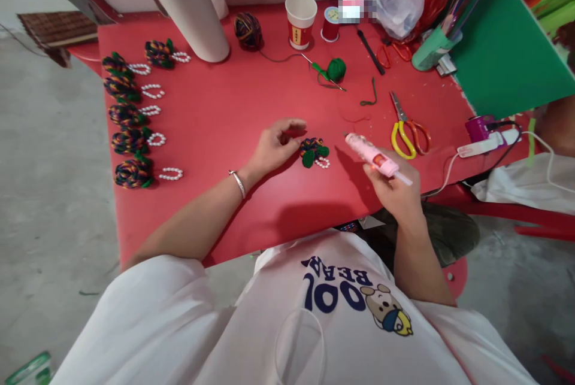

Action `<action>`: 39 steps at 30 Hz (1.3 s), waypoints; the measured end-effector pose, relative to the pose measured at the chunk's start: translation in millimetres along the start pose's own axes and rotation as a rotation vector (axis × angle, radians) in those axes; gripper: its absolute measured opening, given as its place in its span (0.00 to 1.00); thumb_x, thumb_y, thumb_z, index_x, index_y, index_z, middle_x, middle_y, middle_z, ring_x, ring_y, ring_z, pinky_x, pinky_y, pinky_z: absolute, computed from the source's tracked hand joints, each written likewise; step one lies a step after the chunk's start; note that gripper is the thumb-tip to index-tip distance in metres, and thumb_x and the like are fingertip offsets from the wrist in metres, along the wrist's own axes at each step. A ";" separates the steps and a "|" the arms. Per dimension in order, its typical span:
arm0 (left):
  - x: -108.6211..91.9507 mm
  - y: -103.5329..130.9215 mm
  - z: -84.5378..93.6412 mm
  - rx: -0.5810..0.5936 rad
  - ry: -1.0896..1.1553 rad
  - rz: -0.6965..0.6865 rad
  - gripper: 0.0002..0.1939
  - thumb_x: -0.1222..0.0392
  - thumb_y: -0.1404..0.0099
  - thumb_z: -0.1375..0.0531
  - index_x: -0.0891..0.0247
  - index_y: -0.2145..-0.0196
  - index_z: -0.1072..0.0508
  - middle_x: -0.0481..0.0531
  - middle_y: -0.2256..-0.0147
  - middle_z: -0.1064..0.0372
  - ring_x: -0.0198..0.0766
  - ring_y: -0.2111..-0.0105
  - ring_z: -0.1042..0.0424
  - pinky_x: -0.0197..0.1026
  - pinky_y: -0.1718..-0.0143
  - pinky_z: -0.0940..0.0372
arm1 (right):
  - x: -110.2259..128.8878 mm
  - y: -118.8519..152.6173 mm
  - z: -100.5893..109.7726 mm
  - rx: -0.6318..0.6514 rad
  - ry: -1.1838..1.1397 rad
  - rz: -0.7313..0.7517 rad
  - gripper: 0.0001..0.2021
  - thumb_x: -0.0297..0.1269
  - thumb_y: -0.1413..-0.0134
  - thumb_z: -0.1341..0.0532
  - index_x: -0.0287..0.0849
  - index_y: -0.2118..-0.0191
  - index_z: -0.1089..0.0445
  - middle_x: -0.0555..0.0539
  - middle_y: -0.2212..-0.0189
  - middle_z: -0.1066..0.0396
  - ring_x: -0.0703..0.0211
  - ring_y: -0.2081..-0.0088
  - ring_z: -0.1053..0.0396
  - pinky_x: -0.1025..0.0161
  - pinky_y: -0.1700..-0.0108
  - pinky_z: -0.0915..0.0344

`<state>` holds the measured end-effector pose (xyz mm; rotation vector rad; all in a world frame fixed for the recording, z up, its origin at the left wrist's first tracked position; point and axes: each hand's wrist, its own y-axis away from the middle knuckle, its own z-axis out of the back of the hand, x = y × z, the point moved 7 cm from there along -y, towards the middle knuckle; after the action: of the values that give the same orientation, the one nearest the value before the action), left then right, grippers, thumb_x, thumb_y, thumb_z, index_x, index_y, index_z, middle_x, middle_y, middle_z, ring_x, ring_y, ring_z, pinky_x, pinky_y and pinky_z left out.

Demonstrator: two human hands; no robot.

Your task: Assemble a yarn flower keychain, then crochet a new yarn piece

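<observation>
On the red table point(251, 205) lies a small multicoloured yarn piece point(311, 145) with green leaves and a loop of white beads point(322, 163). My left hand point(275, 146) is at its left side, thumb and fingertips at the yarn's edge, the index finger curved above. To the right, my right hand point(398, 184) is wrapped round a pink glue gun point(372, 154), its nozzle pointing left toward the yarn piece and a short way from it. A white glue stick pokes out of the gun's back end.
Several yarn pieces with bead loops point(128, 114) line the left side. Scissors point(406, 127), a green yarn ball point(336, 69), a paper cup point(300, 20), a dark yarn ball point(248, 30) and a power strip point(487, 144) lie beyond and right.
</observation>
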<state>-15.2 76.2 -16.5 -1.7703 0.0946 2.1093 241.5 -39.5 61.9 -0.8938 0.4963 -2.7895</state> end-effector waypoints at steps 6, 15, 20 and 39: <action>-14.1 -1.9 -0.3 0.019 -0.171 -0.079 0.09 0.57 0.35 0.34 0.63 0.59 0.18 0.61 0.50 0.21 0.42 0.57 0.21 0.45 0.56 0.25 | 21.4 20.2 -10.1 0.063 -0.065 0.054 0.16 0.49 0.31 0.38 0.43 0.50 0.24 0.40 0.57 0.17 0.49 0.56 0.18 0.54 0.55 0.21; -23.5 2.3 -6.5 0.059 -0.159 -0.171 0.10 0.59 0.35 0.35 0.61 0.57 0.17 0.61 0.49 0.20 0.46 0.50 0.21 0.50 0.47 0.26 | 24.6 19.1 -27.9 0.046 0.044 0.056 0.18 0.52 0.29 0.41 0.42 0.53 0.23 0.39 0.61 0.18 0.49 0.59 0.19 0.57 0.60 0.24; -25.1 1.9 -8.2 0.070 -0.202 -0.218 0.09 0.60 0.34 0.35 0.59 0.58 0.17 0.57 0.55 0.17 0.47 0.51 0.20 0.53 0.47 0.26 | 25.3 17.1 -31.7 0.059 0.067 0.063 0.19 0.52 0.29 0.41 0.41 0.52 0.23 0.39 0.61 0.18 0.49 0.61 0.19 0.57 0.61 0.25; -26.4 1.8 -9.6 0.068 -0.227 -0.184 0.09 0.59 0.34 0.36 0.58 0.59 0.16 0.55 0.58 0.17 0.47 0.55 0.20 0.52 0.49 0.26 | 24.5 23.0 -37.2 0.033 0.195 0.048 0.23 0.55 0.29 0.44 0.40 0.52 0.22 0.37 0.60 0.18 0.48 0.61 0.19 0.58 0.61 0.27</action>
<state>-3.4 65.3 6.6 -1.4315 -0.0549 2.1288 201.3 -57.5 38.1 -0.5981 0.4913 -2.8465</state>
